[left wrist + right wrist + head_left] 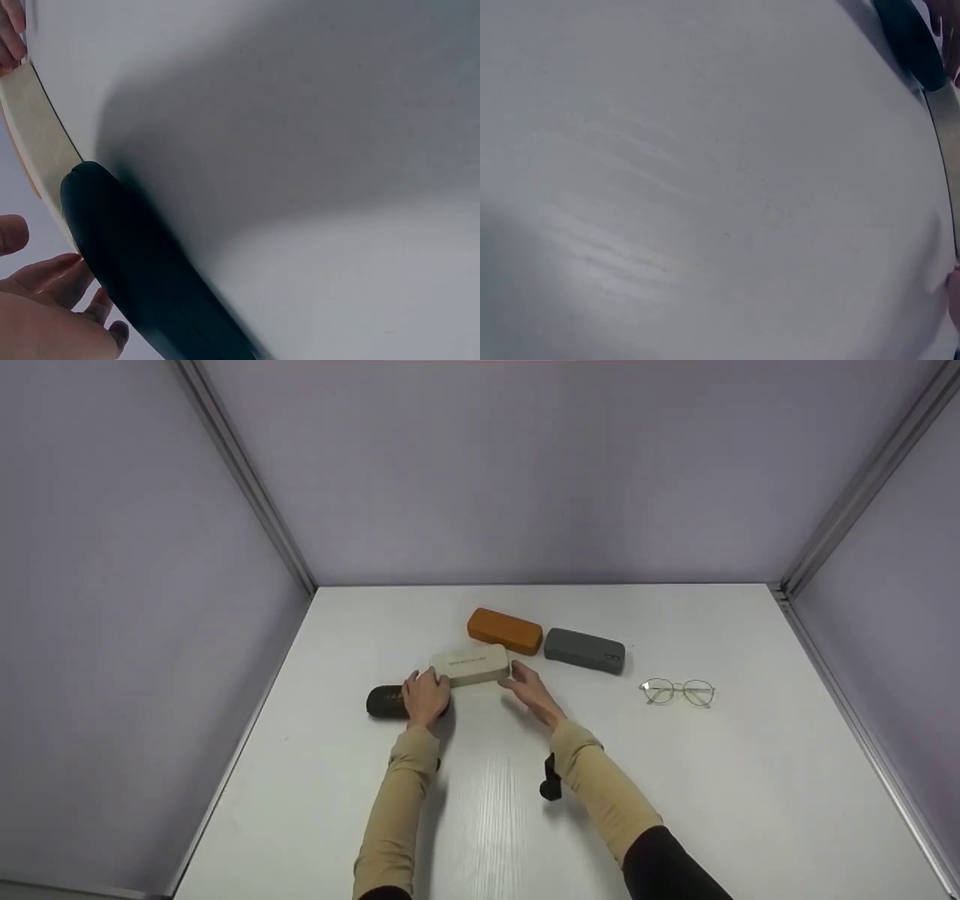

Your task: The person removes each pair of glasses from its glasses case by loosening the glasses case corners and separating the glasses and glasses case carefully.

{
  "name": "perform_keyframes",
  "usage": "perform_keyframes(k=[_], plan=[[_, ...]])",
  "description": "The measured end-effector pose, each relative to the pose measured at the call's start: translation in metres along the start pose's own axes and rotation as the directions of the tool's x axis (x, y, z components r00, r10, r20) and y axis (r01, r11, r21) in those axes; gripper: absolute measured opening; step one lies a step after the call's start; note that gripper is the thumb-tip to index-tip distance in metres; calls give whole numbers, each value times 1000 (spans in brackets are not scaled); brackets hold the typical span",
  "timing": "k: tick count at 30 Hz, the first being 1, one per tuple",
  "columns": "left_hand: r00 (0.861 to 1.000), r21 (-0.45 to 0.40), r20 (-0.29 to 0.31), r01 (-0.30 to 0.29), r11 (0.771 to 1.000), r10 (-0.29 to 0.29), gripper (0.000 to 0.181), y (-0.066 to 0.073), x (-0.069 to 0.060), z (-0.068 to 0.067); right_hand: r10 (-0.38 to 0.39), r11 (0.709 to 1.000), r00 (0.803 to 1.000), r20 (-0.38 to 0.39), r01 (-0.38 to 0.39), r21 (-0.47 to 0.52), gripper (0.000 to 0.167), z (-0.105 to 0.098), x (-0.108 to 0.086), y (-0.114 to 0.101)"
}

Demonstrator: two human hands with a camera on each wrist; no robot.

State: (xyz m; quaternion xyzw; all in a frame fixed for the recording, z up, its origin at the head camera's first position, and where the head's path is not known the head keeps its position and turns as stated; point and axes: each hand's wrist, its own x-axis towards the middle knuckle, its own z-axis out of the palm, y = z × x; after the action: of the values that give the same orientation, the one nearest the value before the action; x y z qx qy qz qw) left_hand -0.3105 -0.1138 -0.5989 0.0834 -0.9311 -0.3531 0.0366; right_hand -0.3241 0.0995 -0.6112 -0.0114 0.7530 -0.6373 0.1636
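Observation:
A cream glasses case (472, 663) with small lettering on its lid lies between my two hands. My left hand (425, 697) is above a dark, rounded glasses case (385, 702), its fingertips at the cream case's left end. Seen in the left wrist view, the fingers of that hand (52, 300) are loosely spread behind the dark case (142, 262), thumb apart. At the cream case's right end is my right hand (531, 691), thumb and fingers parted and not wrapped around it. Only a sliver of the right hand (955, 300) enters the right wrist view.
Just behind the cream case lies an orange glasses case (504, 630). A grey glasses case (583, 651) is to its right. Farther right, thin-framed eyeglasses (677, 691) rest on the white table (750, 795). Pale panels (525, 472) enclose the back and sides.

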Motion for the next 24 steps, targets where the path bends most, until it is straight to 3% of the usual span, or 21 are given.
perform_keyframes(k=[9, 19, 24], plan=[[1000, -20, 5, -2, 1000, 2, 48, 3, -1, 2, -69, 994, 996, 53, 64, 93, 60, -1, 3, -1], [996, 2, -2, -85, 996, 85, 35, 8, -2, 11, -87, 996, 996, 21, 86, 32, 55, -16, -7, 4], [989, 32, -39, -140, 990, 141, 25, 12, -7, 16, -77, 997, 996, -35, 76, -11, 50, -21, -15, 7]])
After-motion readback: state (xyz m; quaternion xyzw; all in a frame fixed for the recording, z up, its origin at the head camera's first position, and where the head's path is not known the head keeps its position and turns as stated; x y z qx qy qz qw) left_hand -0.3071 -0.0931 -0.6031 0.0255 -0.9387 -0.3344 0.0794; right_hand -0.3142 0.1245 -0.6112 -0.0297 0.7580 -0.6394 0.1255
